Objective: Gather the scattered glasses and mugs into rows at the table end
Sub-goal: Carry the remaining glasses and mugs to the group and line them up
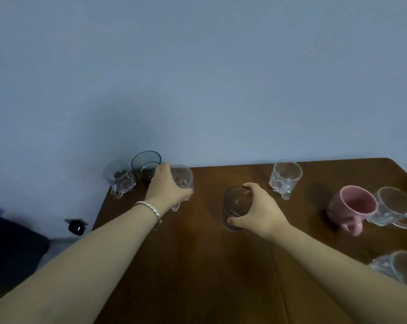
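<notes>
Left hand [167,185] grips a clear mug [182,181] beside the dark tumbler [146,163]; right hand [258,208] clasps a smoky glass [236,204] on the table [198,265].

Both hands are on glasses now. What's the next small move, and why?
Probably slide the smoky tumbler in the right hand left, beside the clear mug the left hand holds: a row is already forming at that table corner.
</notes>
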